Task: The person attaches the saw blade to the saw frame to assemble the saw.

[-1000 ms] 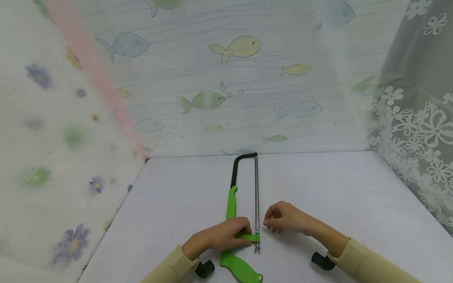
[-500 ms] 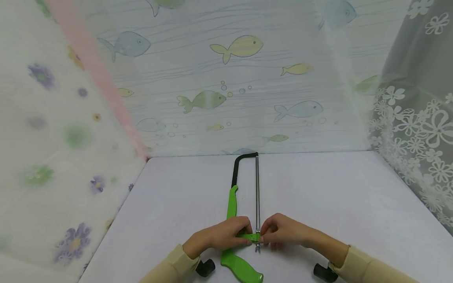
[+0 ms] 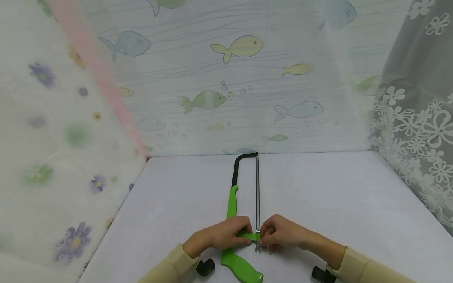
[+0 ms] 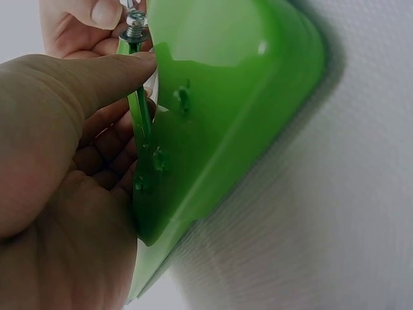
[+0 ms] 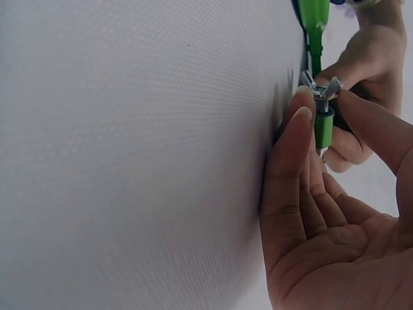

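A hacksaw with a green and black frame (image 3: pixel 231 202) lies on the white table, its blade (image 3: pixel 257 188) to the right and its green handle (image 3: pixel 243 268) towards me. My left hand (image 3: pixel 228 232) grips the short green arm of the frame by the blade's near end. In the left wrist view, the thumb (image 4: pixel 113 76) lies across that arm beside the bolt (image 4: pixel 135 29). My right hand (image 3: pixel 287 232) meets it from the other side. Its thumb and fingertips pinch the silver wing nut (image 5: pixel 321 89) on the bolt's end.
The white tabletop (image 3: pixel 325 188) stretches around the saw. A sheet with fish drawings (image 3: pixel 244 98) hangs behind it. Flowered cloth (image 3: pixel 74 157) borders the left side and a lace-patterned curtain (image 3: pixel 421 118) the right. A black wrist device (image 3: pixel 205 267) sits below the left sleeve.
My right hand has come in from the right, leftward and nearer to me, and now pinches the wing nut. The left hand and the hacksaw stay in place.
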Demonstrator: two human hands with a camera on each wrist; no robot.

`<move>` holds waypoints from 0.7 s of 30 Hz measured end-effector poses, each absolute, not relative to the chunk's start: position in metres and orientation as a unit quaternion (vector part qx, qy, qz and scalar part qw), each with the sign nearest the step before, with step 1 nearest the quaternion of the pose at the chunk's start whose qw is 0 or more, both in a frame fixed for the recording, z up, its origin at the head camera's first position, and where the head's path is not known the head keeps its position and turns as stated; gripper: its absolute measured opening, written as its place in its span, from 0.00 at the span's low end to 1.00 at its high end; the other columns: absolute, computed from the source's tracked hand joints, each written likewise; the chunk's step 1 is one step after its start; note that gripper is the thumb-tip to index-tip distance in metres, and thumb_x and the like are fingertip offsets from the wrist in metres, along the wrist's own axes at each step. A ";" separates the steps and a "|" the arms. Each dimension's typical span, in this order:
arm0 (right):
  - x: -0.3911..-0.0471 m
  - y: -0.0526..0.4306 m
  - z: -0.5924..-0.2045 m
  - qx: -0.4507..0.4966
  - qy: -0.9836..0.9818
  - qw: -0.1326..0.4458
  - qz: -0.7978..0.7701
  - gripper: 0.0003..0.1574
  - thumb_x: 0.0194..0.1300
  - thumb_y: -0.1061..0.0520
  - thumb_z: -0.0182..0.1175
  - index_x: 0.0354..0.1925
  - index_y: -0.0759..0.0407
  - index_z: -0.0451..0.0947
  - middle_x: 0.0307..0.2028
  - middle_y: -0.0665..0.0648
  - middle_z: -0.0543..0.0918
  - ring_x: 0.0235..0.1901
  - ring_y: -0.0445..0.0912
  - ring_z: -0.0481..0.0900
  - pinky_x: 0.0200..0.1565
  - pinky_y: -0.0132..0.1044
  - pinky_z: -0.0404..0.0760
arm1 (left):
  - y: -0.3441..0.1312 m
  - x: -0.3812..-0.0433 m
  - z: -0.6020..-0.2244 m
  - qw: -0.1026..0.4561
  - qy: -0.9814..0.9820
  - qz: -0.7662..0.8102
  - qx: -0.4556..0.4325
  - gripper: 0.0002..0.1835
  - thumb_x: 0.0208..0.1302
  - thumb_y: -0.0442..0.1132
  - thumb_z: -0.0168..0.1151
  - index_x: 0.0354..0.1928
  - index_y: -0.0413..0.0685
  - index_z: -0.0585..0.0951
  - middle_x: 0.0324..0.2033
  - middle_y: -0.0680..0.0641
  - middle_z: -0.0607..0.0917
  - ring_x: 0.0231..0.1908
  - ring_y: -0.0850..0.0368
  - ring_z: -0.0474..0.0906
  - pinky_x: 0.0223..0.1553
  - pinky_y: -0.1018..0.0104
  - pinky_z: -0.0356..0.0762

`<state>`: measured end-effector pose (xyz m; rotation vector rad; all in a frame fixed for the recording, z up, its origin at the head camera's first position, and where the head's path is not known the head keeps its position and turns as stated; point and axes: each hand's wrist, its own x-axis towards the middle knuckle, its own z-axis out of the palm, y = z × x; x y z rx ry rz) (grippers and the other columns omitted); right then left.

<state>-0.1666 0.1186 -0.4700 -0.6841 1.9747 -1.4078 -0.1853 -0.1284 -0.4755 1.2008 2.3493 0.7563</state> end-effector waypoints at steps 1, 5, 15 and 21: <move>-0.167 0.119 -0.470 -0.259 0.746 0.306 -0.532 0.07 0.65 0.60 0.68 0.36 0.65 0.84 0.27 0.61 0.88 0.22 0.42 0.81 0.25 0.32 0.79 | -0.128 -0.185 -0.475 0.197 0.839 0.270 0.429 0.06 0.73 0.42 0.65 0.45 0.54 0.77 0.38 0.62 0.77 0.38 0.70 0.69 0.41 0.75 0.71; -0.166 0.119 -0.471 -0.256 0.746 0.309 -0.532 0.07 0.64 0.60 0.69 0.36 0.65 0.84 0.27 0.61 0.88 0.22 0.42 0.82 0.26 0.32 0.80 | -0.128 -0.185 -0.475 0.198 0.840 0.269 0.428 0.06 0.73 0.42 0.65 0.44 0.54 0.77 0.38 0.63 0.77 0.38 0.69 0.69 0.41 0.75 0.71; -0.165 0.123 -0.471 -0.261 0.746 0.315 -0.526 0.04 0.64 0.64 0.68 0.35 0.65 0.84 0.26 0.62 0.86 0.23 0.44 0.81 0.26 0.32 0.79 | -0.128 -0.185 -0.476 0.196 0.839 0.271 0.428 0.05 0.73 0.43 0.65 0.45 0.54 0.78 0.39 0.63 0.77 0.37 0.70 0.69 0.41 0.75 0.71; -0.163 0.123 -0.471 -0.282 0.746 0.307 -0.518 0.04 0.64 0.64 0.67 0.31 0.63 0.85 0.22 0.59 0.85 0.21 0.42 0.79 0.25 0.31 0.78 | -0.128 -0.185 -0.476 0.196 0.840 0.270 0.428 0.05 0.73 0.43 0.64 0.45 0.54 0.78 0.39 0.63 0.77 0.38 0.70 0.69 0.41 0.75 0.71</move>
